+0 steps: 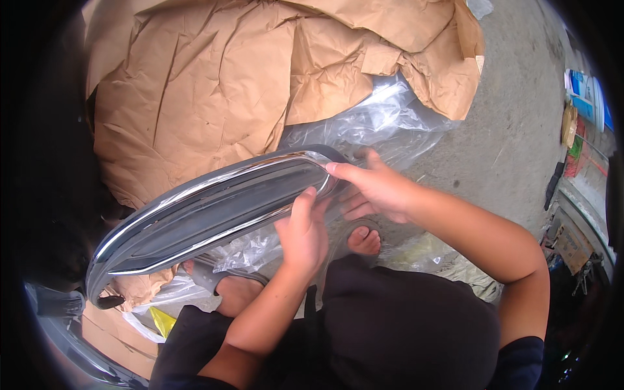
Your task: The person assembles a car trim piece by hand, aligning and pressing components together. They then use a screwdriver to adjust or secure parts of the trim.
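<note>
A long, dark car trim piece (214, 211) with a bright chrome border slants across the middle, its rounded right end higher than its pointed left end. My left hand (304, 234) grips its lower edge near the right end, thumb on the front face and fingers hidden behind. At that right end, my right hand (377, 188) presses its thumb on the chrome corner. The right fingers curl below and partly behind the piece. Both hands are closed on it. Clear plastic film (351, 123) lies beyond the piece and shows under it too.
Crumpled brown paper (214, 84) covers much of the far side, over the concrete floor (513, 143). Another dark glossy part (84, 354) and cardboard (120, 331) lie at lower left. My feet (364, 240) are just below the piece. Assorted items, including a blue-and-white container (588, 101), stand at far right.
</note>
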{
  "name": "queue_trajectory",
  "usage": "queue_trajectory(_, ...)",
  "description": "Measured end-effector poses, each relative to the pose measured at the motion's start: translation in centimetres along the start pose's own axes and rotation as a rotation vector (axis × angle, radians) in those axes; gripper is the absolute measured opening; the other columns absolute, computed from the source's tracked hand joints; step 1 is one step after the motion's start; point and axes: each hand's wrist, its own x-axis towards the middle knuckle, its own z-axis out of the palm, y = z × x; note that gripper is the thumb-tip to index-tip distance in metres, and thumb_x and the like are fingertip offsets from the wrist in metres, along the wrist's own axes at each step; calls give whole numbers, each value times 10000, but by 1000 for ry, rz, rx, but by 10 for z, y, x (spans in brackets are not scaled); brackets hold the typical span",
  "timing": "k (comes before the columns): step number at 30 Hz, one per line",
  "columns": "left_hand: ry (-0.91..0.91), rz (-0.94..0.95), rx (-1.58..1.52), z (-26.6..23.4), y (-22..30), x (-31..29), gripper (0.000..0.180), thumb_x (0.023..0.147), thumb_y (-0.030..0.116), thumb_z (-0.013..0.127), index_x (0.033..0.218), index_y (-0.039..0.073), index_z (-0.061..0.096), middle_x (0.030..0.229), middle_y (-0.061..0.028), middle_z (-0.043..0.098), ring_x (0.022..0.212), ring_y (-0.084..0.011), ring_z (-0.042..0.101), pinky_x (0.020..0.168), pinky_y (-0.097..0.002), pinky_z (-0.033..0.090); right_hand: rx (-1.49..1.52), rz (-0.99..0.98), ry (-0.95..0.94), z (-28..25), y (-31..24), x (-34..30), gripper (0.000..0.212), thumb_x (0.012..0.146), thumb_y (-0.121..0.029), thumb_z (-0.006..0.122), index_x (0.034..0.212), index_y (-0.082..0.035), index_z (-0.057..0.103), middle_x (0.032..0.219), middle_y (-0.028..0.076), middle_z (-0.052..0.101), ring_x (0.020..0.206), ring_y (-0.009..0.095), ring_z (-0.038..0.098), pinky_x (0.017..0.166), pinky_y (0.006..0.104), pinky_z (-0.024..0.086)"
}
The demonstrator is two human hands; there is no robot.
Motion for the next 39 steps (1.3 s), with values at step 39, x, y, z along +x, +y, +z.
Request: queue_trajectory(39,-202,-16,8,-10,-11,13,552,1041,266,628,1521,32,487,1522,-168,552,1461,-314,483,1225,-499,366,-530,-335,160,-4,5,5,773,928,-277,799,1510,76,433,859,131,719,640,194,677,629,335,557)
